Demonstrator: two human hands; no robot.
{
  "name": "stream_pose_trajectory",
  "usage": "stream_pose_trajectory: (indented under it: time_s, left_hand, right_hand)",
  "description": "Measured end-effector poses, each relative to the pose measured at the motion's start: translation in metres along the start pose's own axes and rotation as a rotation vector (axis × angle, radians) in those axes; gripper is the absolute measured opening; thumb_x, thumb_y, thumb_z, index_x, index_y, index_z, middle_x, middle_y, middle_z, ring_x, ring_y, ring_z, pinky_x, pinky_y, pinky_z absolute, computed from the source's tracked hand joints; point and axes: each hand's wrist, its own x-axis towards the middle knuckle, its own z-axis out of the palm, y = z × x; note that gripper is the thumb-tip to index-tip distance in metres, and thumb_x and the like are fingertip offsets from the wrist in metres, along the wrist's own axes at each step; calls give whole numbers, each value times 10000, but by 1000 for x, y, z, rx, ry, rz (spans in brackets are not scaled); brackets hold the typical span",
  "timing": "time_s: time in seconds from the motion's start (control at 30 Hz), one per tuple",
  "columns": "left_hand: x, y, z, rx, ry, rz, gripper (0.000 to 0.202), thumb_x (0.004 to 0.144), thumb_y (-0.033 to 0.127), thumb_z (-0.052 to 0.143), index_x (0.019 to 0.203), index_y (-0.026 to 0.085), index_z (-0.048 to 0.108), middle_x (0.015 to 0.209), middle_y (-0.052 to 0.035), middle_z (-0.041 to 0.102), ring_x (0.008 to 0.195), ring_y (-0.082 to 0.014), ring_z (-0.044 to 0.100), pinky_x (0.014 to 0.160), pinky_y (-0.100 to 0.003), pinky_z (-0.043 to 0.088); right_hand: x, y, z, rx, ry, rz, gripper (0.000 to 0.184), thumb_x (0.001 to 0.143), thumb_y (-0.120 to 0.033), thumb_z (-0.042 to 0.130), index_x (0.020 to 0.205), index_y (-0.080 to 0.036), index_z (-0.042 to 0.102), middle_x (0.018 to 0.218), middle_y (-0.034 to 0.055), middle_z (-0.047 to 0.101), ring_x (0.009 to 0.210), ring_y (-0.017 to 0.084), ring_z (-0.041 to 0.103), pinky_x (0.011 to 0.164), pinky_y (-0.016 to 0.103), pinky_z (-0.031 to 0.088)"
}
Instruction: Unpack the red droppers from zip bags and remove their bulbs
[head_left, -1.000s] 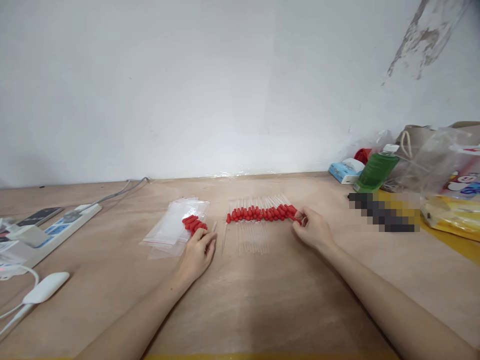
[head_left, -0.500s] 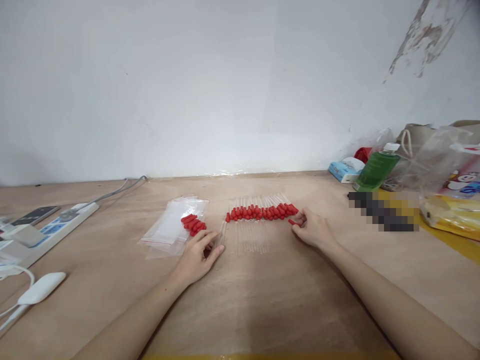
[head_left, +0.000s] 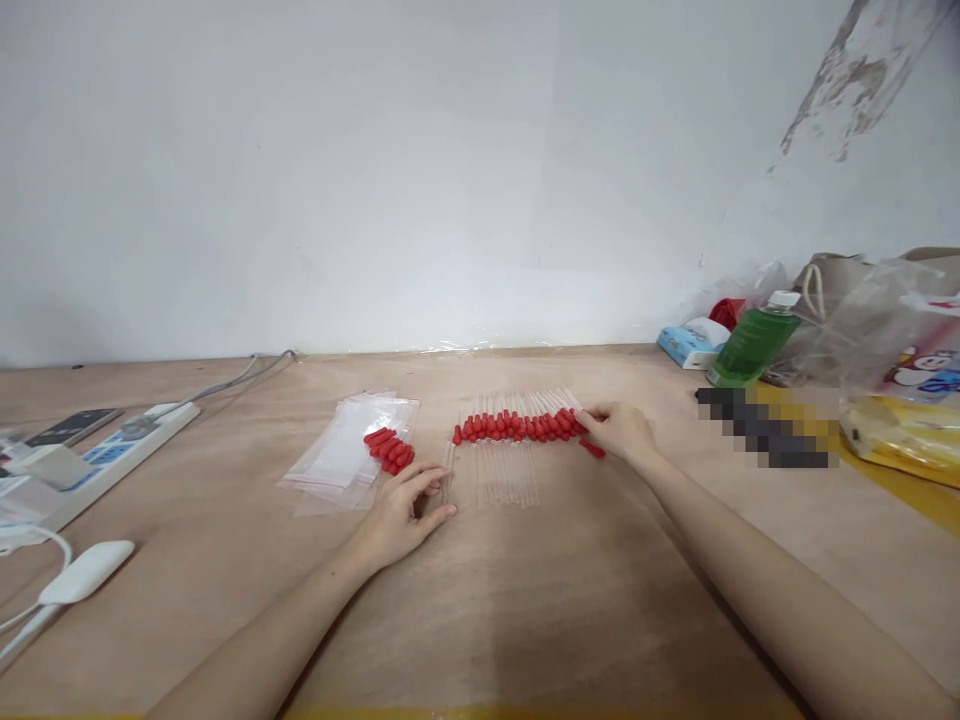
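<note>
Glass droppers with red rubber bulbs (head_left: 517,426) lie side by side in a row, their clear tubes (head_left: 506,475) pointing both toward me and toward the wall. At the row's left end, my left hand (head_left: 409,510) rests on the table, thumb and fingers apart, beside a few clear tubes and holding nothing visible. The fingertips of my right hand (head_left: 611,428) close in on the red bulb at the right end; part of that bulb is hidden. Just below these fingers lies a single loose red bulb (head_left: 592,449).
A small pile of red bulbs (head_left: 390,452) sits on clear zip bags (head_left: 334,450) at left. Farther left are a power strip (head_left: 112,455), a phone (head_left: 75,428) and white cables. A green bottle (head_left: 754,340), tissue pack (head_left: 690,342) and plastic bags (head_left: 862,320) stand at right.
My right hand has moved up and left from around the loose bulb onto the row's right end. That bulb now lies free. My left hand has eased slightly away from the tubes.
</note>
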Motion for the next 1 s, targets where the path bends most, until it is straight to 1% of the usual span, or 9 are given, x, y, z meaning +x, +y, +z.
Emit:
stream_pose_trajectory:
  time_s: [0.2,0.3,0.4,0.5,0.53,0.6,0.73,0.87,1.0]
  left_hand:
    - [2,-4,2,-20,1,12,360,773,375,591,1087,204,552,1056,-59,550,795,-138,584,750,-298,510]
    - [1,-2,1,-2,29,45,362,790,388,565,1101,204,539,1032,-63,545,785,-143,567,713,-296,506]
    - [-1,2,2,44,152,47,370,821,360,525,1155,204,497,1054,-78,523,851,-168,548,695,-292,494]
    - [-1,9,4,121,323,104,420,835,310,510,1235,212,423,1110,-96,492,992,-206,496,812,-348,452]
    - [-1,12,5,150,344,147,431,838,295,509,1249,212,410,1121,-101,490,1019,-215,480,852,-371,425]
    - [0,17,6,201,293,256,400,843,271,507,1233,215,440,1109,-95,517,1013,-215,477,880,-389,388]
    - [2,20,12,263,135,380,220,869,241,476,1060,215,582,866,-40,632,795,-170,523,745,-330,382]
    - [2,19,19,262,153,385,175,877,226,462,958,178,609,764,-34,640,701,-153,517,660,-307,348]
    - [1,22,20,245,147,395,174,882,222,447,949,177,602,748,-33,634,690,-150,520,650,-303,340]
  right_hand:
    - [-1,-6,0,17,84,8,249,782,-382,460,742,-234,657,776,29,667,802,218,580,763,368,330]
    - [-5,-8,-1,96,223,-91,217,792,-324,451,761,-208,631,845,48,651,831,212,561,742,342,333]
    - [-27,-15,3,205,359,-407,190,811,-283,452,829,-182,612,844,67,628,821,187,543,731,311,337]
    - [-62,-24,19,196,377,-787,158,834,-234,456,846,-194,608,797,41,618,804,161,528,776,319,310]
    - [-73,-26,25,176,375,-889,150,835,-215,459,820,-200,607,783,28,618,787,151,524,791,325,296]
    - [-91,-30,37,174,381,-1005,154,840,-189,458,804,-203,607,726,5,609,720,129,504,802,331,283]
    - [-103,-32,48,213,361,-1034,149,841,-182,462,841,-202,610,740,3,604,695,120,485,773,322,291]
    - [-100,-33,49,174,345,-1067,131,806,-277,540,887,-214,619,812,16,612,757,137,500,804,338,293]
    - [-99,-31,51,151,388,-1124,140,791,-270,580,921,-257,629,696,-27,603,737,119,506,873,357,265]
